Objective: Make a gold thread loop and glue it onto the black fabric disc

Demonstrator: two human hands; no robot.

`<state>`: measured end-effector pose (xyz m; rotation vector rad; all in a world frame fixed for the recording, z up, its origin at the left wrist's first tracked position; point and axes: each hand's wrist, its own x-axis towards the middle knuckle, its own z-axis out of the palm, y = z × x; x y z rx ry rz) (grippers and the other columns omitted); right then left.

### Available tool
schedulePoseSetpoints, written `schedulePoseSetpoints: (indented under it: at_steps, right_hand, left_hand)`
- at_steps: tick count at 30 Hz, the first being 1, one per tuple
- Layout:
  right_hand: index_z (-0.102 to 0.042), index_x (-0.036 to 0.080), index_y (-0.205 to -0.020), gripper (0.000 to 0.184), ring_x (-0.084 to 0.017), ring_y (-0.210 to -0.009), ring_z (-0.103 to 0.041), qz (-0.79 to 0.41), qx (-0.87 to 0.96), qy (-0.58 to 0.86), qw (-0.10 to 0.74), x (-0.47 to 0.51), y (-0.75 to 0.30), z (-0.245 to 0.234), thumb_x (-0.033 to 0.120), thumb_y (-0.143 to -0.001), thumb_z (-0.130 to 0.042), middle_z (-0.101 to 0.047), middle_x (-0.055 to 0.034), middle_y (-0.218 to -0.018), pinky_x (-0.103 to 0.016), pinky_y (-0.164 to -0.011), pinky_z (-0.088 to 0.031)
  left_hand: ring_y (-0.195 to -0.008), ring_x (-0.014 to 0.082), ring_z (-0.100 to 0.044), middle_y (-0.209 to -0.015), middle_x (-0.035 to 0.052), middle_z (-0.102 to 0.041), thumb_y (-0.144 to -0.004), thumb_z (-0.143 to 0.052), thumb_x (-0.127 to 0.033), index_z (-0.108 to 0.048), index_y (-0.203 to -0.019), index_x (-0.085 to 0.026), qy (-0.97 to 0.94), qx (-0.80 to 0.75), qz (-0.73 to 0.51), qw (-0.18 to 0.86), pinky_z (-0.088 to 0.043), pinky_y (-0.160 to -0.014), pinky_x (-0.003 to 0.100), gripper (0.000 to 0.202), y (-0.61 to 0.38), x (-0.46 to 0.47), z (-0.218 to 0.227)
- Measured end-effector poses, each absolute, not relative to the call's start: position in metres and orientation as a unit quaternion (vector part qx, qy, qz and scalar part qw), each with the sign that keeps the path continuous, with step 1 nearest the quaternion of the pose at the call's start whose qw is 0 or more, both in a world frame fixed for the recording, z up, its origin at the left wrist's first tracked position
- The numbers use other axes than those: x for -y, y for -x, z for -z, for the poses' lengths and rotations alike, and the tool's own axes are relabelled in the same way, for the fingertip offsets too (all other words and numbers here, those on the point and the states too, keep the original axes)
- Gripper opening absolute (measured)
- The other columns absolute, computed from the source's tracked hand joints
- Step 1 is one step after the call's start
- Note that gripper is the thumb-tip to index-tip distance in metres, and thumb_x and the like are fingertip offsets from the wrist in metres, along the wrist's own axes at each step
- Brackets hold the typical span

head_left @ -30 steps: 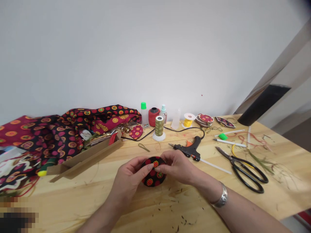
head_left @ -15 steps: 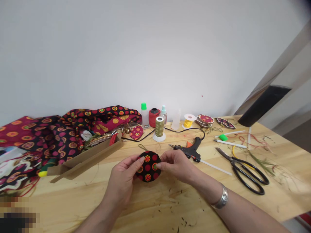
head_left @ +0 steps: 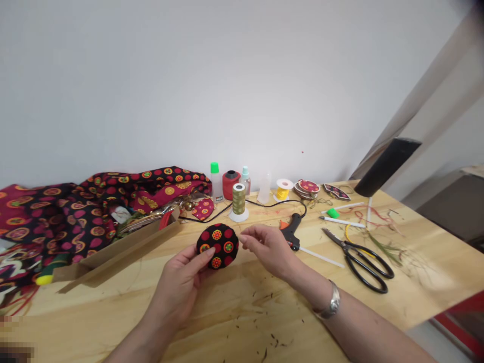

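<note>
A round black fabric disc (head_left: 228, 233) printed with red and orange flower motifs is held up over the table. My left hand (head_left: 184, 272) grips its left side, thumb on the patterned face and fingers behind. At the disc's right edge, my right hand (head_left: 266, 250) has thumb and forefinger pinched together. Whatever lies between those fingertips is too small to make out. Just beyond the right hand lies a black glue gun (head_left: 290, 236) with a white glue stick at its back, its nozzle hidden by the hand.
Black-handled scissors (head_left: 368, 267) lie at right near a white pen (head_left: 342, 221) and loose threads. Behind stand a gold thread spool (head_left: 239, 200), a red spool (head_left: 230, 186) and bottles. Patterned cloth (head_left: 98, 201) and a cardboard tray (head_left: 121, 252) occupy the left.
The right hand's fingertips have come off the disc's face to just beyond its right edge. The left hand keeps its hold, the disc slightly raised. The whole view has shifted.
</note>
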<state>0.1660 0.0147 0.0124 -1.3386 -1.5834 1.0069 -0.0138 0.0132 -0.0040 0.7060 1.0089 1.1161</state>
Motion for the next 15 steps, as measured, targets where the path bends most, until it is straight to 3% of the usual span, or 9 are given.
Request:
schedulePoseSetpoints:
  at_steps: [3, 6, 10, 13, 15]
  right_hand:
    - [-0.060, 0.020, -0.066, 0.023, -0.012, -0.054, -0.048, -0.237, 0.707, 0.572, 0.343, 0.000, -0.179, -0.033, 0.032, -0.083, -0.052, -0.058, 0.0010, -0.059, -0.024, -0.053, -0.034]
    - [-0.057, 0.020, -0.058, 0.034, -0.015, -0.055, -0.052, -0.106, 0.735, 0.639, 0.203, 0.023, -0.215, -0.050, 0.038, -0.085, -0.048, -0.060, -0.0033, -0.060, -0.027, -0.053, -0.035]
    - [-0.064, 0.020, -0.077, 0.025, -0.027, -0.078, -0.063, 0.038, 0.646, 0.755, 0.108, 0.055, -0.300, -0.036, 0.035, -0.083, -0.045, -0.068, -0.0115, -0.084, -0.035, -0.066, -0.044]
    - [-0.065, 0.016, -0.091, 0.027, -0.032, -0.085, -0.064, 0.064, 0.616, 0.782, 0.064, 0.073, -0.358, -0.004, 0.031, -0.077, -0.046, -0.068, -0.0159, -0.091, -0.040, -0.070, -0.048]
    - [-0.066, 0.018, -0.087, 0.025, -0.030, -0.076, -0.066, 0.060, 0.622, 0.778, 0.066, 0.081, -0.379, 0.014, 0.030, -0.074, -0.048, -0.069, -0.0142, -0.082, -0.037, -0.063, -0.050]
  left_hand:
    - [-0.077, 0.0194, -0.069, -0.083, 0.0073, -0.075, -0.063, -0.075, -0.018, -0.073, -0.088, -0.013, -0.308, -0.449, -0.507, 0.668, -0.056, -0.067, 0.026, 0.025, 0.014, -0.013, 0.001]
    - [-0.076, 0.0183, -0.068, -0.083, 0.0069, -0.075, -0.063, -0.075, -0.018, -0.073, -0.086, -0.013, -0.302, -0.444, -0.516, 0.667, -0.056, -0.066, 0.025, 0.024, 0.014, -0.012, -0.002]
    - [-0.073, 0.0163, -0.068, -0.084, 0.0062, -0.075, -0.063, -0.074, -0.016, -0.072, -0.085, -0.013, -0.286, -0.430, -0.528, 0.675, -0.056, -0.064, 0.024, 0.022, 0.012, -0.010, -0.004]
    - [-0.072, 0.0164, -0.068, -0.084, 0.0061, -0.075, -0.061, -0.075, -0.014, -0.073, -0.083, -0.013, -0.269, -0.428, -0.530, 0.680, -0.056, -0.062, 0.024, 0.022, 0.011, -0.010, -0.002]
    - [-0.073, 0.0170, -0.068, -0.084, 0.0066, -0.075, -0.060, -0.075, -0.013, -0.072, -0.084, -0.013, -0.266, -0.429, -0.527, 0.684, -0.056, -0.063, 0.025, 0.024, 0.011, -0.010, 0.000]
